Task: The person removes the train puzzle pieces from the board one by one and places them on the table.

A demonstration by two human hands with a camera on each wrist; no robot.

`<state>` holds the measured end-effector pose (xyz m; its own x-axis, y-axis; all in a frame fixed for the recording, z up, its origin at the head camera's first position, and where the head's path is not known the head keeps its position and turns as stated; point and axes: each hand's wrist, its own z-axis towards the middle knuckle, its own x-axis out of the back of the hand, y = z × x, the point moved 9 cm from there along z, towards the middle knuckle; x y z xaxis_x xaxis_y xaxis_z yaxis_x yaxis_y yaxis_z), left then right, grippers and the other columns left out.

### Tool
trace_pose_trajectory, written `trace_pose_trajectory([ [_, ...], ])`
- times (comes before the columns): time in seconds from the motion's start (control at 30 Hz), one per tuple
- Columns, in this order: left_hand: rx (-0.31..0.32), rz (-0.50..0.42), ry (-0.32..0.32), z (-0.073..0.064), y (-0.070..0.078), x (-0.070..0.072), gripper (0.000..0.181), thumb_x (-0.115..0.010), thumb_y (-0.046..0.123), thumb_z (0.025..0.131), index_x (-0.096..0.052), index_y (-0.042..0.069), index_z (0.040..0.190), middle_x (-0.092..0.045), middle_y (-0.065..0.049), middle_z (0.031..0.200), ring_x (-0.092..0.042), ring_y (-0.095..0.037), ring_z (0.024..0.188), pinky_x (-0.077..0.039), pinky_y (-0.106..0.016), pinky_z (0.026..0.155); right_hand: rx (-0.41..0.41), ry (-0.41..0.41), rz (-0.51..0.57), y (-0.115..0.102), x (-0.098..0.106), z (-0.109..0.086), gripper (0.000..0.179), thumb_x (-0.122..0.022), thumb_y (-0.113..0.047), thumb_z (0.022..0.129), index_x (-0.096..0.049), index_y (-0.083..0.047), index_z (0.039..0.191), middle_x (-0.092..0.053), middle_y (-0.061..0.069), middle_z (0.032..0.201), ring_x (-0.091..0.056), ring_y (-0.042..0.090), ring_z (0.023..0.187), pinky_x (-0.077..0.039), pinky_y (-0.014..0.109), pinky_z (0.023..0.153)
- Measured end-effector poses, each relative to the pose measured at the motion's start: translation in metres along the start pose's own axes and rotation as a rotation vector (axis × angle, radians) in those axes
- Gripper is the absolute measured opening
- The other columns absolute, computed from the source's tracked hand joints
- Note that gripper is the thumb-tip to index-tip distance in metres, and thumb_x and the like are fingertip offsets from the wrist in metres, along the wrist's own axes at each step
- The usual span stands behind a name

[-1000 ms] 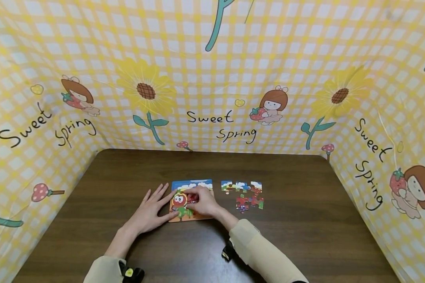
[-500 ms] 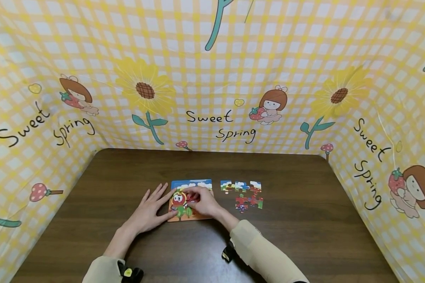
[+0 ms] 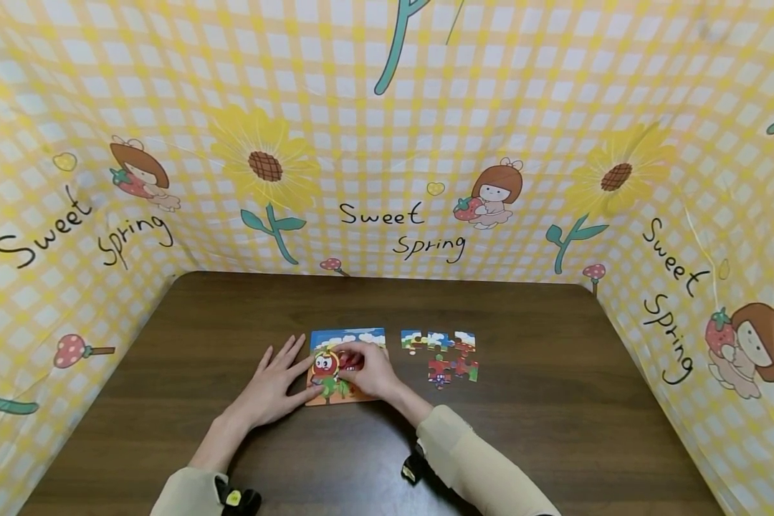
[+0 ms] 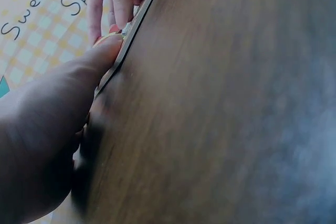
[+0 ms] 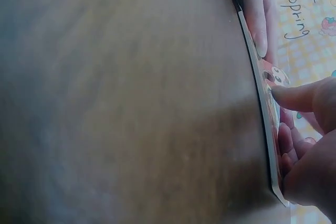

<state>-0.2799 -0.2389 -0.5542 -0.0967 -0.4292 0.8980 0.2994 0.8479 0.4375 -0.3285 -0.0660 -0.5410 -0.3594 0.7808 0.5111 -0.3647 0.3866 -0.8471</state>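
A picture puzzle in a flat tray (image 3: 348, 335) lies at the table's middle, showing a red cartoon figure with big eyes, green leaves and a blue sky. My left hand (image 3: 267, 390) rests at its left side with fingers spread, index fingertip and thumb touching the picture. Over the tray's right part, my right hand (image 3: 373, 371) pinches a reddish puzzle piece (image 3: 347, 362) between thumb and curled index finger, down at the puzzle's surface. That hand covers much of the right half. In the right wrist view, the right thumb (image 5: 294, 97) meets the picture near the printed eyes.
Right of the tray lie several loose puzzle pieces (image 3: 440, 340), in an upper row and a lower cluster (image 3: 453, 368). The dark wooden table (image 3: 529, 430) is bordered by yellow checked cloth (image 3: 387, 158) at the back and both sides.
Both hands stay nearly where they were, at the puzzle. The loose pieces have not moved; only the head view shifts very slightly.
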Motion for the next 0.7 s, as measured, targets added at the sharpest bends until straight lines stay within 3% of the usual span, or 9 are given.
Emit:
trace_pose_trajectory([
  [0.23, -0.037, -0.053, 0.034, -0.0003, 0.0049, 0.0037, 0.073, -0.071, 0.059, 0.103, -0.065, 0.007, 0.154, -0.029, -0.026, 0.180, -0.021, -0.052, 0.168, -0.008, -0.081, 0.130, 0.048, -0.024, -0.024, -0.0040, -0.0011, -0.0008, 0.042, -0.084, 0.005, 0.091, -0.079, -0.003, 0.131, -0.080, 0.016, 0.104, -0.069, 0.015, 0.084, -0.054, 0.018, 0.076],
  [0.4, -0.067, -0.083, 0.033, -0.0001, 0.0008, 0.0012, 0.078, -0.065, 0.065, 0.104, -0.063, 0.007, 0.156, -0.026, -0.027, 0.180, -0.017, -0.051, 0.170, -0.004, -0.081, 0.130, 0.055, -0.017, -0.038, -0.0046, -0.0023, -0.0007, 0.043, -0.085, 0.004, 0.091, -0.078, -0.005, 0.133, -0.082, 0.015, 0.104, -0.070, 0.016, 0.087, -0.054, 0.018, 0.078],
  [0.7, -0.039, -0.064, -0.006, -0.0008, 0.0065, 0.0012, 0.076, -0.068, 0.059, 0.104, -0.063, 0.003, 0.155, -0.023, -0.031, 0.180, -0.016, -0.056, 0.168, -0.003, -0.084, 0.128, 0.039, 0.085, 0.071, -0.0023, -0.0006, -0.0054, 0.036, -0.080, 0.009, 0.092, -0.081, -0.004, 0.126, -0.080, 0.016, 0.100, -0.070, 0.013, 0.087, -0.055, 0.017, 0.076],
])
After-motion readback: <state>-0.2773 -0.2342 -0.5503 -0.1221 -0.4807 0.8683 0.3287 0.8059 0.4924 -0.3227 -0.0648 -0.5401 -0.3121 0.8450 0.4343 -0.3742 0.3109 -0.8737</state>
